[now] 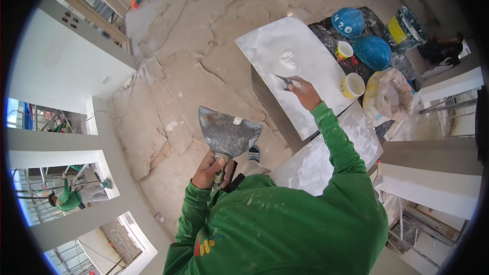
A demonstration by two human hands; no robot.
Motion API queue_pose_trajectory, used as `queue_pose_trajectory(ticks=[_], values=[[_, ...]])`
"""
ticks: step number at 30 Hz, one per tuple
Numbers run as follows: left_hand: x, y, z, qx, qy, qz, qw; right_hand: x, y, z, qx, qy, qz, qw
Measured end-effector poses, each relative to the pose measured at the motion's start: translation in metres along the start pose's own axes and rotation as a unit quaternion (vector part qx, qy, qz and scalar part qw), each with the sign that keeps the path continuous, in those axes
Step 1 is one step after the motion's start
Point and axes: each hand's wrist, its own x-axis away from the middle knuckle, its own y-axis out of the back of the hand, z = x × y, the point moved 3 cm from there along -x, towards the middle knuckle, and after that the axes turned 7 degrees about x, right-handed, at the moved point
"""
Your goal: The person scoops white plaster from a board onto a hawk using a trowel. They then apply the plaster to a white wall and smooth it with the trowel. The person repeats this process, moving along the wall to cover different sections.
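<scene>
My left hand (206,171) is wrapped round the handle of a wide putty knife (226,132), held blade up in front of my body. A small whitish dab sits near the top edge of its grey, stained blade. My right hand (305,95) grips a narrow putty knife (282,81), its blade pointing left over a white board (260,40). Whether that blade touches the board I cannot tell. Just beyond it lies a small heap of white putty (288,60) on the board. A yellow-and-white tub (352,85) stands at the board's right edge.
Two blue helmets (373,52), a smaller tub (344,50), a bucket (406,30) and a plastic bag (395,94) sit at the right. Wrinkled brown sheeting (173,86) and a cable cover the floor. Another person (69,199) shows through a left wall opening.
</scene>
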Motion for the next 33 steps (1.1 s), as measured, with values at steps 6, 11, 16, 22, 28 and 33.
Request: queue_pose_trajectory(ticks=[6, 11, 16, 22, 28, 33], values=[[-0.060, -0.021, 0.031, 0.191, 0.137, 0.132, 0.963, 0.087, 0.009, 0.148, -0.067, 0.219, -0.083, 0.970], [-0.061, -0.026, 0.015, 0.093, 0.200, 0.232, 0.947, 0.106, 0.023, 0.140, 0.129, 0.303, 0.029, 0.944], [-0.027, -0.020, -0.009, -0.154, 0.143, 0.208, 0.955, 0.074, 0.053, 0.048, 0.365, 0.223, 0.043, 0.903], [0.002, -0.019, -0.006, -0.154, 0.075, 0.070, 0.983, -0.031, 0.040, -0.137, 0.554, 0.095, -0.031, 0.826], [0.041, 0.000, 0.007, -0.116, -0.007, -0.004, 0.993, -0.107, 0.006, -0.195, 0.573, -0.011, 0.100, 0.813], [0.069, 0.010, 0.018, -0.052, -0.049, -0.125, 0.990, -0.100, 0.008, -0.179, 0.547, -0.063, 0.226, 0.804]])
